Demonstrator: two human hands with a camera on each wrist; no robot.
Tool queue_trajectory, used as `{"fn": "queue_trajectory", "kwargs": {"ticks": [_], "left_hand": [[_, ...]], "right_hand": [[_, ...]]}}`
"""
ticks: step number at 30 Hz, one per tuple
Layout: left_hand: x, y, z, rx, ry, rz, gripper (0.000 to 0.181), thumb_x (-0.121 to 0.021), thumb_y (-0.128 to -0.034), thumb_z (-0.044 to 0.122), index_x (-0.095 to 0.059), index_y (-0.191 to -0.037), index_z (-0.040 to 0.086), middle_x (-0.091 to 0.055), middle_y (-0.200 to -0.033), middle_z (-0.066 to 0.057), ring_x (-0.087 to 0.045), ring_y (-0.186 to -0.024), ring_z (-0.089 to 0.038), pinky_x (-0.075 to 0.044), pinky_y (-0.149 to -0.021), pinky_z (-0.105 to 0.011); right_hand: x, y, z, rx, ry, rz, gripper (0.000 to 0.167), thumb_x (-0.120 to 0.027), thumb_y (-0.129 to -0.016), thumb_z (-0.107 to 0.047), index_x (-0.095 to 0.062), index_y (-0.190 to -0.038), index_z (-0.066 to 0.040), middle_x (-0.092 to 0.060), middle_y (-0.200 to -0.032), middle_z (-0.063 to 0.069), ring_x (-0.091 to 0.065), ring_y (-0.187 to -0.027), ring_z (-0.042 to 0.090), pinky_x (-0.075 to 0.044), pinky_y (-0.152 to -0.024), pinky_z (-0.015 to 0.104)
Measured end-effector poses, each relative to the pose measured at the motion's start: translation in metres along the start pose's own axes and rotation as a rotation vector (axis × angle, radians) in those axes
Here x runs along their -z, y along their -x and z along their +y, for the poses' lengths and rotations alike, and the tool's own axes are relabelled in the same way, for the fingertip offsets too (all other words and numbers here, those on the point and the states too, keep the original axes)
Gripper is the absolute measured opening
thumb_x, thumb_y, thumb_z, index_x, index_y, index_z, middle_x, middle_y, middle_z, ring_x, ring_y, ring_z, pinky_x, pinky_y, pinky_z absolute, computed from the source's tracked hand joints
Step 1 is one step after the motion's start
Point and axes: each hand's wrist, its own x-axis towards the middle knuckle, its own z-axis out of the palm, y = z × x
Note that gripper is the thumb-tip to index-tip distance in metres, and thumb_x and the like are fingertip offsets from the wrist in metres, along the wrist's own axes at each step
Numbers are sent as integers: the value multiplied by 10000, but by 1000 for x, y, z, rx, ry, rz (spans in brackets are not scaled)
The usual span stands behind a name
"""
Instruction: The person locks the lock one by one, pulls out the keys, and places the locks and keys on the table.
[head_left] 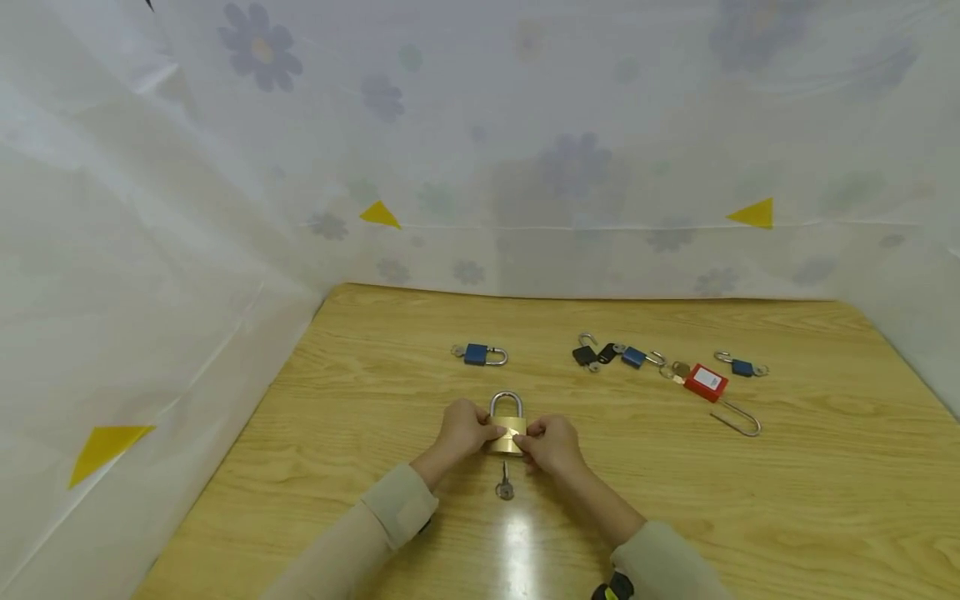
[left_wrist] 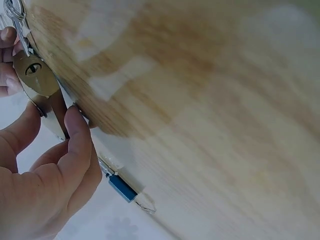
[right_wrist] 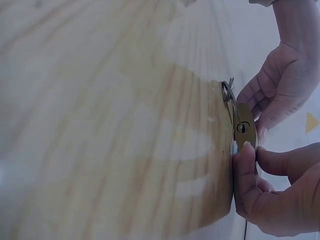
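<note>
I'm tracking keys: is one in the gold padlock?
No: the gold padlock shows a bare keyhole, and separate keys lie on the table.

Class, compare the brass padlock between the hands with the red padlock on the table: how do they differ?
The brass padlock is gold-coloured; the red padlock carries a white label.
The brass padlock's shackle looks closed; the red padlock's shackle is open, one end free.
The left hand and right hand hold the brass padlock; the red padlock lies untouched.
Both have silvery, U-shaped shackles.
</note>
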Motion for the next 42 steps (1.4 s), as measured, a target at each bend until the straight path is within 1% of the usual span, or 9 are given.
{"fn": "queue_trajectory", "kwargs": {"ticks": [5,14,21,29,33,36,39,40,42], "left_hand": [[0,-1,-1,-6,-2,6,243,-742,-775,121,-658,-612,-38,-364,-459,69,-330,-468,-55,-254,-412,-130],[-4,2,-2,-98,-63,-20,323,-689,-823,99,-598,-550,-50,-315,-417,73,-294,-414,-49,-218,-382,-124],[-6,4,-1,-98,-79,-14,300,-682,-829,100,-619,-577,-50,-326,-425,64,-301,-420,-52,-222,-392,-123],[-5,4,1,-103,-97,-19,352,-685,-827,105,-560,-522,-17,-299,-423,63,-285,-427,-58,-209,-398,-129],[-3,3,2,-111,-131,-55,358,-684,-829,121,-540,-525,-1,-307,-440,62,-293,-427,-55,-219,-389,-120],[6,-3,1,-126,-202,-134,326,-681,-837,154,-583,-579,-22,-353,-457,47,-314,-431,-62,-243,-388,-127],[20,-16,3,-134,-277,-178,261,-662,-856,171,-650,-783,-79,-627,-682,-76,-555,-594,-141,-474,-516,-193],[25,-23,4,-139,-286,-176,269,-651,-864,165,-657,-884,-103,-671,-789,-131,-604,-659,-190,-521,-577,-240],[34,-35,5,-151,-279,-133,303,-625,-883,147,-631,-1030,-118,-649,-1056,-226,-637,-896,-292,-554,-762,-351]], "right_hand": [[1,-3,-1,30,100,4,134,-670,-821,-35,-599,-854,74,-625,-706,119,-587,-546,131,-512,-468,229],[1,-2,-4,85,245,1,148,-656,-835,-61,-568,-780,45,-533,-704,74,-471,-611,134,-385,-488,186],[3,0,-6,90,296,-13,170,-648,-849,-75,-551,-756,29,-522,-706,78,-468,-621,144,-384,-500,192],[5,0,-3,147,346,12,200,-669,-836,-100,-560,-719,21,-535,-681,75,-478,-611,150,-385,-489,193],[7,1,-1,180,380,19,260,-676,-834,-124,-546,-639,-11,-511,-612,37,-451,-563,129,-358,-464,184],[8,0,-2,190,435,18,302,-663,-849,-173,-526,-611,-44,-483,-569,7,-426,-520,112,-336,-445,184],[9,-2,-6,188,511,62,290,-617,-873,-238,-544,-655,-62,-520,-592,14,-454,-528,129,-344,-453,217],[9,-2,-7,190,525,87,274,-605,-877,-250,-555,-683,-63,-542,-614,23,-470,-538,139,-354,-455,230],[8,-3,-10,209,499,142,220,-585,-877,-238,-594,-760,-52,-591,-685,53,-506,-578,166,-381,-470,258]]}}
